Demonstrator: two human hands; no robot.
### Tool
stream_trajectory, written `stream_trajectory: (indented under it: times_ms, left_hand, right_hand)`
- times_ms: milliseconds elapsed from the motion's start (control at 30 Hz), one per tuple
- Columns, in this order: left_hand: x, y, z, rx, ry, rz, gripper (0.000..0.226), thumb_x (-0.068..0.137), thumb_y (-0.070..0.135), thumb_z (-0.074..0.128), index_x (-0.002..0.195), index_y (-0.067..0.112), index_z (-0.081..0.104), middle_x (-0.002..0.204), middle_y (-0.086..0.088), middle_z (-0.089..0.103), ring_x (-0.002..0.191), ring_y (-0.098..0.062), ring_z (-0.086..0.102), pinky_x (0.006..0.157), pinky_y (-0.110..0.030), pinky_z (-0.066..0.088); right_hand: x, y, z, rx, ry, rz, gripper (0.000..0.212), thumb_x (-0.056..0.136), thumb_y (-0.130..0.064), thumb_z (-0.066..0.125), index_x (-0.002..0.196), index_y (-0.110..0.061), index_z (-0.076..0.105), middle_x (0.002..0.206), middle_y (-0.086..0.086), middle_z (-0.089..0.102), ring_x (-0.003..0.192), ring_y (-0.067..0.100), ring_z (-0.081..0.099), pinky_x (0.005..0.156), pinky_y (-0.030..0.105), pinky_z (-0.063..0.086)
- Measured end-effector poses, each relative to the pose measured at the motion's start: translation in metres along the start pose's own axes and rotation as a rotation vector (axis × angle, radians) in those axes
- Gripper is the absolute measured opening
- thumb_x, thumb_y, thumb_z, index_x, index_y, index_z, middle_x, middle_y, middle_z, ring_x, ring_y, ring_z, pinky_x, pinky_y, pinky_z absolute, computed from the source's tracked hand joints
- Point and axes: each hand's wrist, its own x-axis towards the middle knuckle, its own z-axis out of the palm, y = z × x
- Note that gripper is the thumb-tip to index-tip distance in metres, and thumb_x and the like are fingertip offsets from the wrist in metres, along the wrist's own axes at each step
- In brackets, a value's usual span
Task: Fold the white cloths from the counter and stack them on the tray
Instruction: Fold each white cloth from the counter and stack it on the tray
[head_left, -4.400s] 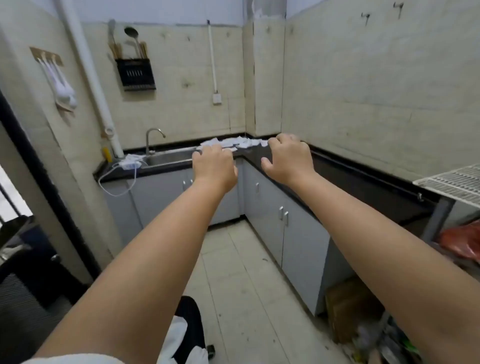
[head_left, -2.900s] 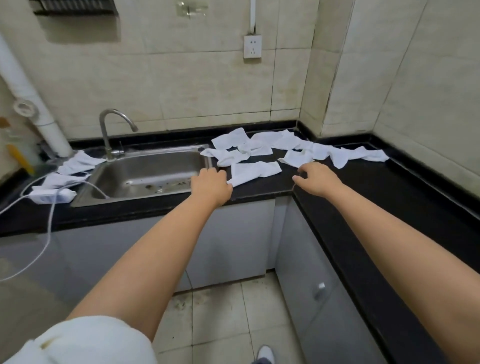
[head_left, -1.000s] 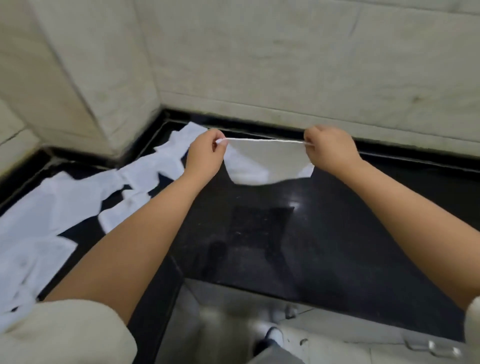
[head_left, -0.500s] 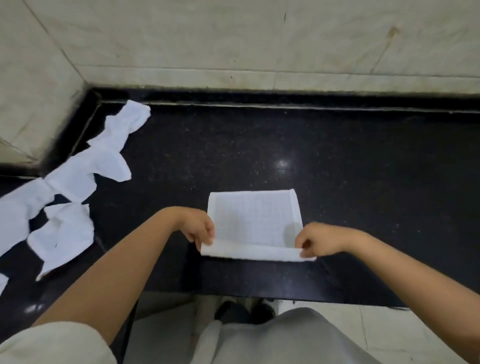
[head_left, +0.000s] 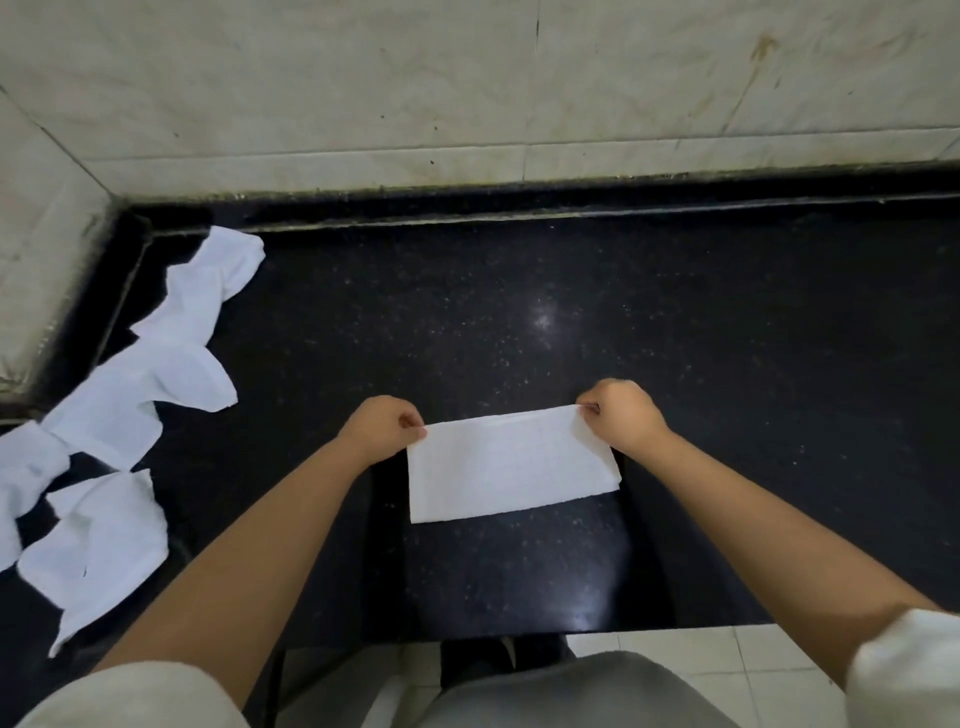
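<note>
We count one folded white cloth (head_left: 511, 462) in front of us and a loose heap of unfolded cloths (head_left: 119, 415) trailing along the left of the black counter (head_left: 727, 364); perhaps four or five of them, though they overlap too much for a sure count. The heap runs from the back corner toward the counter's near edge. Between it and the folded cloth, and all across the right side up to the tiled wall (head_left: 467, 104), the counter lies bare.

The folded cloth is a long rectangle lying near the front edge. Our left hand (head_left: 384, 428) pinches its far left corner with curled fingers, and our right hand (head_left: 618, 415) pinches its far right corner the same way, so the cloth stretches between them.
</note>
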Motion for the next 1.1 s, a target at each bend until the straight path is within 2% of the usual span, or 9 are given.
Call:
stream_trajectory:
  times_ms: [100, 200, 367, 567, 733, 833, 900, 967, 1100]
  left_hand:
    - [0.005, 0.001, 0.011, 0.053, 0.071, -0.039, 0.014, 0.088, 0.021, 0.059, 0.099, 0.014, 0.064, 0.095, -0.004, 0.065, 0.084, -0.014, 0.056, 0.077, -0.028, 0.047]
    - [0.008, 0.001, 0.017, 0.133, 0.124, -0.025, 0.018, 0.090, 0.025, 0.055, 0.102, 0.013, 0.062, 0.102, -0.007, 0.062, 0.090, -0.018, 0.058, 0.077, -0.029, 0.046]
    - [0.005, -0.005, 0.024, 0.271, 0.175, 0.094, 0.031, 0.095, 0.025, 0.047, 0.121, 0.012, 0.058, 0.120, -0.007, 0.053, 0.109, -0.021, 0.052, 0.085, -0.032, 0.047]
    - [0.004, -0.009, 0.034, 0.468, 0.192, 0.223, 0.028, 0.098, 0.020, 0.038, 0.117, 0.010, 0.056, 0.120, -0.005, 0.054, 0.112, -0.019, 0.047, 0.086, -0.030, 0.044]
    - [-0.004, -0.004, 0.019, 0.479, 0.226, 0.276, 0.028, 0.093, 0.021, 0.044, 0.115, 0.009, 0.057, 0.113, -0.010, 0.056, 0.102, -0.024, 0.053, 0.077, -0.031, 0.043]
    - [-0.012, 0.004, -0.013, 0.332, 0.412, 0.330, 0.051, 0.084, 0.041, 0.030, 0.105, 0.009, 0.064, 0.101, -0.013, 0.058, 0.090, -0.029, 0.055, 0.071, -0.032, 0.044]
    - [-0.023, 0.009, -0.028, 0.362, 0.570, 0.476, 0.048, 0.082, 0.036, 0.034, 0.093, 0.006, 0.070, 0.085, -0.015, 0.061, 0.075, -0.033, 0.059, 0.059, -0.032, 0.048]
    - [-0.037, 0.008, -0.029, 0.382, 0.667, 0.543, 0.039, 0.084, 0.029, 0.041, 0.085, 0.003, 0.071, 0.077, -0.015, 0.062, 0.064, -0.031, 0.058, 0.053, -0.030, 0.048]
    - [-0.054, -0.014, 0.020, 0.492, 0.535, 0.636, 0.032, 0.079, 0.021, 0.047, 0.068, 0.003, 0.070, 0.066, -0.013, 0.064, 0.054, -0.029, 0.059, 0.046, -0.029, 0.050]
  right_hand:
    - [0.007, 0.004, 0.011, -0.068, 0.003, 0.044, 0.026, 0.086, -0.002, 0.042, 0.087, 0.003, 0.067, 0.095, 0.016, 0.061, 0.088, 0.031, 0.059, 0.070, 0.036, 0.048]
    - [0.011, 0.006, 0.014, -0.111, 0.022, 0.053, 0.028, 0.090, -0.006, 0.042, 0.101, -0.002, 0.068, 0.109, 0.013, 0.056, 0.099, 0.028, 0.055, 0.069, 0.031, 0.045]
    - [0.009, 0.010, 0.014, -0.195, -0.005, -0.014, 0.033, 0.094, -0.011, 0.041, 0.122, -0.009, 0.057, 0.125, 0.010, 0.050, 0.116, 0.026, 0.045, 0.082, 0.032, 0.046]
    - [0.009, 0.006, 0.013, -0.224, -0.015, -0.033, 0.025, 0.089, -0.002, 0.041, 0.107, -0.005, 0.058, 0.113, 0.009, 0.054, 0.107, 0.024, 0.049, 0.083, 0.032, 0.045]
    - [0.006, 0.007, -0.010, -0.139, 0.045, -0.135, 0.024, 0.085, -0.003, 0.046, 0.103, -0.003, 0.062, 0.102, 0.015, 0.061, 0.100, 0.032, 0.054, 0.084, 0.036, 0.044]
    - [-0.003, 0.000, -0.037, -0.063, 0.301, -0.272, 0.031, 0.080, -0.013, 0.044, 0.093, -0.003, 0.070, 0.087, 0.019, 0.064, 0.083, 0.038, 0.059, 0.077, 0.040, 0.050]
    - [-0.016, -0.003, -0.048, -0.014, 0.505, -0.353, 0.035, 0.076, -0.018, 0.040, 0.081, -0.003, 0.071, 0.077, 0.017, 0.065, 0.070, 0.035, 0.060, 0.069, 0.035, 0.050]
    - [-0.032, -0.004, -0.045, 0.015, 0.628, -0.388, 0.031, 0.075, -0.015, 0.043, 0.078, -0.002, 0.071, 0.077, 0.015, 0.065, 0.070, 0.033, 0.059, 0.069, 0.031, 0.047]
    - [-0.063, 0.010, 0.006, -0.020, 0.583, -0.331, 0.024, 0.070, -0.010, 0.047, 0.072, -0.006, 0.071, 0.079, 0.014, 0.067, 0.081, 0.025, 0.051, 0.065, 0.038, 0.050]
